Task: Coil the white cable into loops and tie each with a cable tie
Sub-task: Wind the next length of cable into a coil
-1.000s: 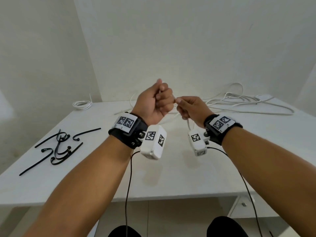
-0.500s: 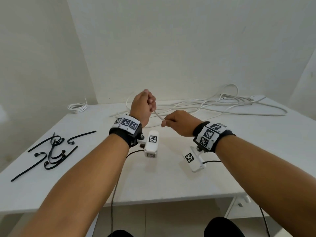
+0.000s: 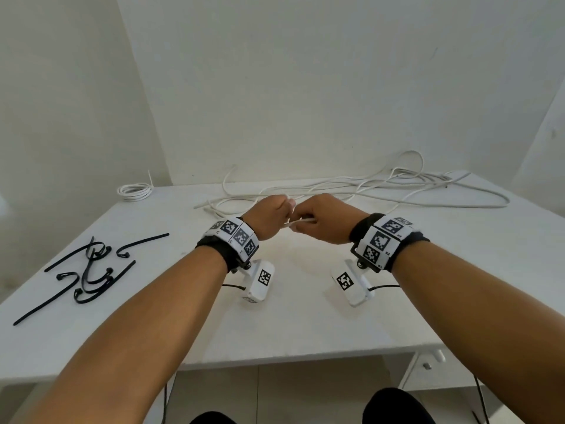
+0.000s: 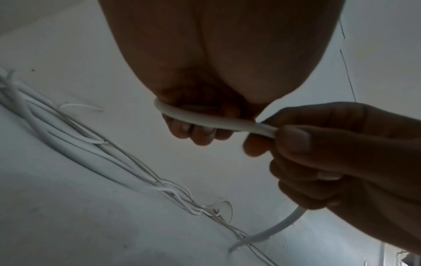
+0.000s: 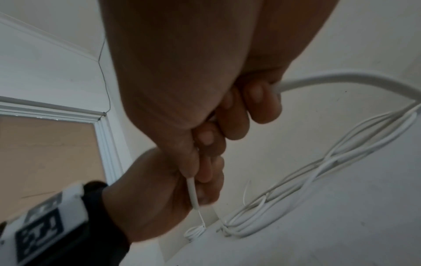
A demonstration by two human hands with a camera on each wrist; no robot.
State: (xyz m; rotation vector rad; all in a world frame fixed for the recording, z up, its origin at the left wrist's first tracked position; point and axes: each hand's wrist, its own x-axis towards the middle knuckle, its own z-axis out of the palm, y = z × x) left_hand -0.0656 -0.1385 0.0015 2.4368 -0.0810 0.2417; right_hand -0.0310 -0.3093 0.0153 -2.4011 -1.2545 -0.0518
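A long white cable (image 3: 360, 186) lies in loose strands along the back of the white table (image 3: 305, 325). Both fists meet above the table's middle, each closed on a stretch of that cable (image 3: 301, 221). My left hand (image 3: 270, 220) grips the cable (image 4: 205, 119), which curves under its fingers. My right hand (image 3: 321, 220) pinches the cable (image 5: 192, 192) between thumb and forefinger, and the cable (image 5: 341, 81) leaves its fist toward the pile. The right hand (image 4: 330, 158) appears in the left wrist view, the left hand (image 5: 159, 194) in the right wrist view.
Several black cable ties (image 3: 88, 270) lie scattered at the table's left. A small coiled white cable (image 3: 135, 191) sits at the back left corner. Walls close in behind and at the left. The table's front edge runs just below my forearms.
Both hands have come down from raised height toward the table and now meet fist to fist, with the short stretch of cable between them.
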